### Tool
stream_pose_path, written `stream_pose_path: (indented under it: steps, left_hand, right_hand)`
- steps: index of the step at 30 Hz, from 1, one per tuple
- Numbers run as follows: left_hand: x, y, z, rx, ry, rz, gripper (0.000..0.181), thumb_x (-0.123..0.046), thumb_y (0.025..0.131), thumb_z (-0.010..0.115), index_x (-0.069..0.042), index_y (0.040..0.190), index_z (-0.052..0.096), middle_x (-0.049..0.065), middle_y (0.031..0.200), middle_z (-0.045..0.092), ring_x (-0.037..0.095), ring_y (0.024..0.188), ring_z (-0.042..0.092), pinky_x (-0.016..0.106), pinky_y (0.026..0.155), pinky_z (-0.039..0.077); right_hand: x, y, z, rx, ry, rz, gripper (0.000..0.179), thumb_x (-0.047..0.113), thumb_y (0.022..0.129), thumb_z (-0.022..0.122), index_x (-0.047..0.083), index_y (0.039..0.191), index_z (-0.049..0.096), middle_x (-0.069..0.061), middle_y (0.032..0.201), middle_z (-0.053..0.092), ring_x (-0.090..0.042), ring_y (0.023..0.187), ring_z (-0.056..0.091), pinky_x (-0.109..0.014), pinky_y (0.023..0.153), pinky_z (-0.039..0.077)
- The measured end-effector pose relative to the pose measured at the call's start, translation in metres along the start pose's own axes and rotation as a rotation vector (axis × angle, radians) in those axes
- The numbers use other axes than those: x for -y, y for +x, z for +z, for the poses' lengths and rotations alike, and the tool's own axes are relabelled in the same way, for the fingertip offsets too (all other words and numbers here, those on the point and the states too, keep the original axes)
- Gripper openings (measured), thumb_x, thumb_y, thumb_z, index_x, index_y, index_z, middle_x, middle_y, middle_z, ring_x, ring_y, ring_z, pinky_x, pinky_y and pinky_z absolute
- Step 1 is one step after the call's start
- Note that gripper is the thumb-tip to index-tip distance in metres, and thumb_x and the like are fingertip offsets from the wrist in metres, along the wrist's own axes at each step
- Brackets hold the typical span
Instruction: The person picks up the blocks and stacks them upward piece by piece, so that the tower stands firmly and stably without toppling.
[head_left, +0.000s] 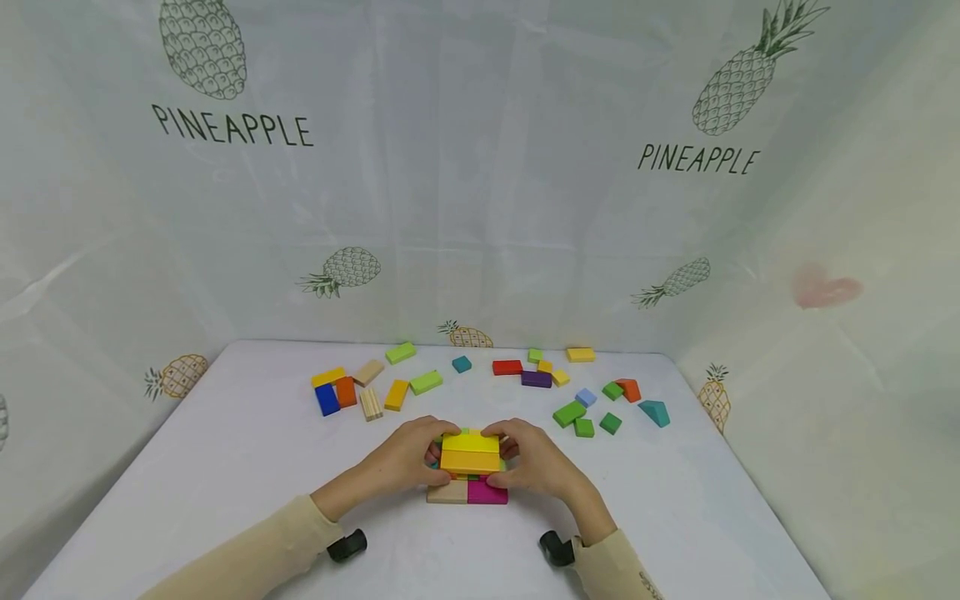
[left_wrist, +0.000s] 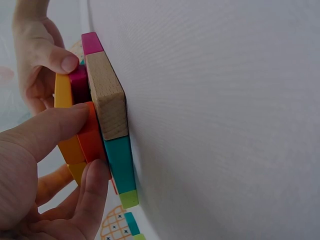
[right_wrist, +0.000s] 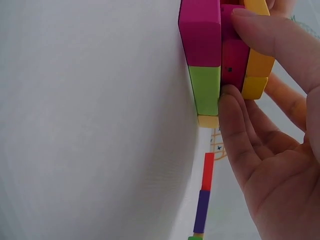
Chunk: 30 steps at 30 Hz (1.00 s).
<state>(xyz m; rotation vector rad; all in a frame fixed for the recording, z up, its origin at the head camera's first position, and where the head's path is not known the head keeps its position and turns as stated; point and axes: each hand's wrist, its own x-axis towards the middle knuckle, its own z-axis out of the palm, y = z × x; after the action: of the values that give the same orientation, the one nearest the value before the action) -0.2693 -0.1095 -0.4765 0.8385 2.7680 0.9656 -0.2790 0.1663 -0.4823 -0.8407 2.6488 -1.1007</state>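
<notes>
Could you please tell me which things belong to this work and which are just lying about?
In use: left hand; right hand; block stack between them.
Apparently lying about: loose blocks beyond the hands, including dark blue block, red block, purple block, teal wedge.

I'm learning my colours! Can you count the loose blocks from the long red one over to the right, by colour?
Green blocks, light and dark: 5
Yellow blocks: 3
Red block: 1
Purple block: 1
Light blue block: 1
Orange block: 1
Teal block: 1
Total: 13
</notes>
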Motion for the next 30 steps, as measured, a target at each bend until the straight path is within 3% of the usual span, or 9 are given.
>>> stream_pose_path:
  steps: [12,19,25,30]
  left_hand:
    - [0.0,0.0,0.0,0.0,0.003,0.005,0.065,-0.025,0.085,0.092,-0.012,0.143,0.064,0.0,0.124,0.066,0.013,0.091,0.058,0.022,0.079,0.056]
    - [0.01,-0.001,-0.001,0.038,-0.006,-0.002,0.071,-0.03,0.085,0.092,-0.017,0.148,0.061,-0.004,0.125,0.063,0.012,0.093,0.059,0.021,0.081,0.056]
    - [0.015,-0.005,-0.019,0.069,-0.052,-0.05,0.079,-0.028,0.085,0.092,-0.02,0.154,0.055,0.0,0.135,0.062,0.016,0.099,0.062,0.027,0.082,0.06]
    - [0.024,-0.003,-0.042,0.021,-0.028,-0.05,0.076,-0.023,0.088,0.09,-0.018,0.156,0.054,0.01,0.144,0.062,0.025,0.108,0.065,0.035,0.086,0.062]
  right_hand:
    - [-0.001,0.0,-0.001,0.003,0.005,0.01,0.059,0.022,0.085,0.092,0.018,0.137,0.065,0.002,0.13,0.065,-0.017,0.107,0.065,-0.033,0.095,0.061]
    - [-0.002,0.001,0.0,0.013,0.021,0.031,0.059,0.022,0.085,0.092,0.019,0.138,0.065,0.001,0.131,0.065,-0.018,0.107,0.064,-0.034,0.096,0.061]
    - [-0.001,0.0,0.001,0.015,0.018,0.036,0.06,0.022,0.086,0.092,0.021,0.139,0.064,0.001,0.132,0.065,-0.017,0.107,0.064,-0.033,0.096,0.061]
    - [-0.002,0.0,0.001,0.011,0.008,0.034,0.06,0.024,0.086,0.092,0.022,0.14,0.064,0.002,0.134,0.065,-0.015,0.108,0.064,-0.031,0.096,0.06]
